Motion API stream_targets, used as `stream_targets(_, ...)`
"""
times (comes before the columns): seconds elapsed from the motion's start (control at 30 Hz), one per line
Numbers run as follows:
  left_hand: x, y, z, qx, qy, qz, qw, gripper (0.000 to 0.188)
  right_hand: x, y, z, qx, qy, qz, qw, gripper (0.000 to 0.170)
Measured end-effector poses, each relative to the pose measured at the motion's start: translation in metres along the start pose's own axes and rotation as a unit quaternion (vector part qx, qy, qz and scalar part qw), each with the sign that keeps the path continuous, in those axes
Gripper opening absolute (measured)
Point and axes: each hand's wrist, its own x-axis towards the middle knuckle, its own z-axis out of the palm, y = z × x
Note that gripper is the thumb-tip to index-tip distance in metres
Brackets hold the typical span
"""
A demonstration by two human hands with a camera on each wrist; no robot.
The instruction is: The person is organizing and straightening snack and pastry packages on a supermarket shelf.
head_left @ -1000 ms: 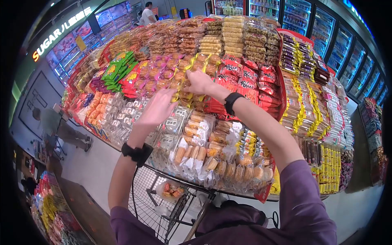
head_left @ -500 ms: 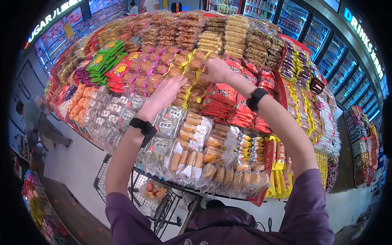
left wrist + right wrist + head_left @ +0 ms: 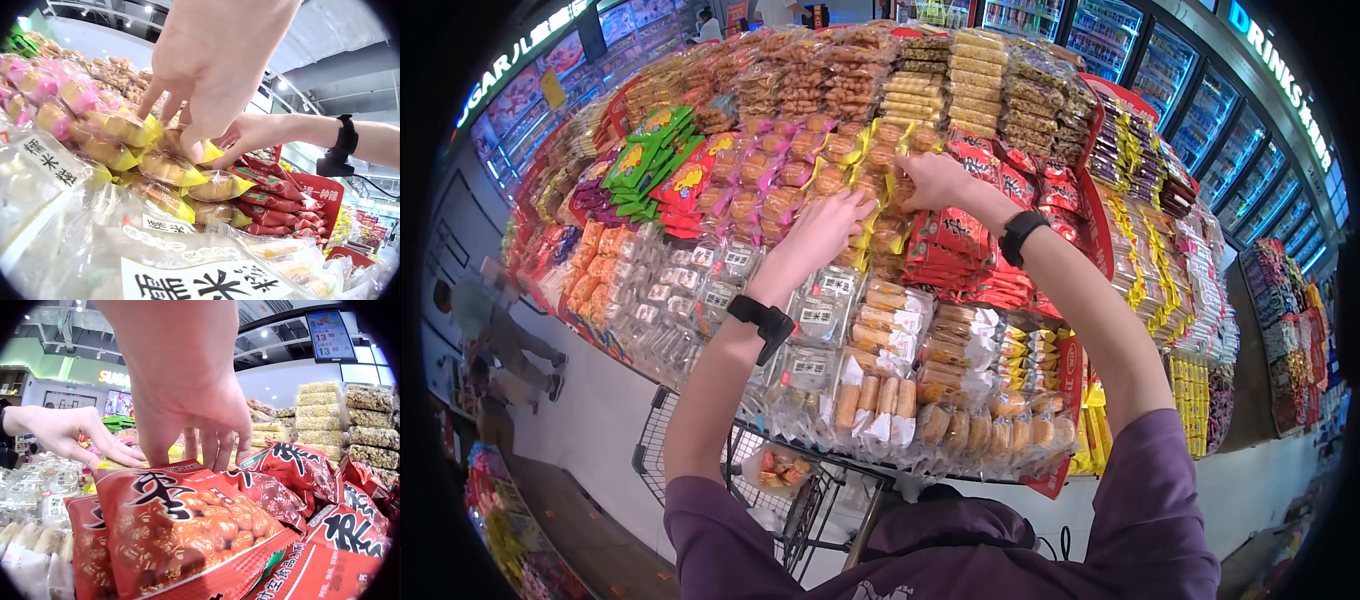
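Rows of round cakes in clear packets with yellow edges (image 3: pixel 832 180) lie mid-display. My left hand (image 3: pixel 825 232) rests over their front left part; in the left wrist view this hand (image 3: pixel 212 69) points its slightly bent fingers and thumb down onto the yellow-edged packets (image 3: pixel 169 169). From the right, my right hand (image 3: pixel 940 183) reaches to the same rows, beside red date packets (image 3: pixel 950 235). The right wrist view has the right hand (image 3: pixel 187 394) with fingers pointing down behind a large red packet (image 3: pixel 194 531); its fingertips are hidden.
Pink-edged cakes (image 3: pixel 755 168) and green packets (image 3: pixel 645 155) lie left. White-labelled clear packs (image 3: pixel 815 318) and wrapped rolls (image 3: pixel 878 400) are in front. A wire cart (image 3: pixel 655 440) stands below the display edge. A person (image 3: pixel 505 325) is at the far left, drink fridges (image 3: pixel 1165 75) behind.
My hands have moved slightly apart since a second ago, the right one a little rightward. Over the last half second the left hand has shifted slightly right and down. The view has turned right.
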Motion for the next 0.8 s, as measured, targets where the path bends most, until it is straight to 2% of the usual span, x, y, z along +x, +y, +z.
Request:
stream_targets(0.1,0.001,-0.003,0.004,-0.015,-0.001,-0.003,1.0,0.047,0.006,-0.001,0.008,-0.027,0.011,-0.018,0.999,0.042)
stream_targets(0.2,0.0,-0.004,0.006,-0.01,0.012,0.018,1.0,0.047,0.018,0.011,0.026,-0.065,0.058,-0.055,0.995,0.045)
stream_targets(0.3,-0.001,-0.005,0.009,-0.002,0.025,0.034,0.999,0.047,0.023,0.018,0.002,0.009,0.008,-0.07,0.997,0.043)
stream_targets(0.4,-0.001,-0.008,0.013,-0.004,0.031,0.036,0.999,0.047,0.034,0.005,-0.015,0.005,0.127,0.012,0.992,0.045)
stream_targets(0.43,0.0,-0.009,0.014,-0.004,0.032,0.037,0.999,0.047,0.043,0.006,-0.011,-0.021,0.141,0.006,0.99,0.054)
stream_targets(0.53,-0.001,-0.004,0.005,-0.028,0.006,0.018,0.999,0.047,0.058,0.005,0.008,-0.067,0.116,-0.023,0.991,0.061)
stream_targets(0.57,0.0,-0.005,0.006,-0.03,0.009,0.022,0.999,0.047,0.064,0.002,0.012,-0.071,0.067,0.003,0.995,0.066)
stream_targets(0.67,0.0,-0.009,0.009,-0.039,0.019,0.026,0.999,0.047,0.073,0.003,0.012,-0.025,0.064,0.055,0.996,0.062)
stream_targets(0.77,-0.001,-0.011,0.012,-0.05,0.032,0.03,0.998,0.046,0.07,0.013,0.01,-0.041,0.165,0.03,0.985,0.062)
stream_targets(0.8,-0.001,-0.012,0.012,-0.052,0.038,0.031,0.997,0.046,0.069,0.02,0.008,-0.007,0.179,0.028,0.983,0.062)
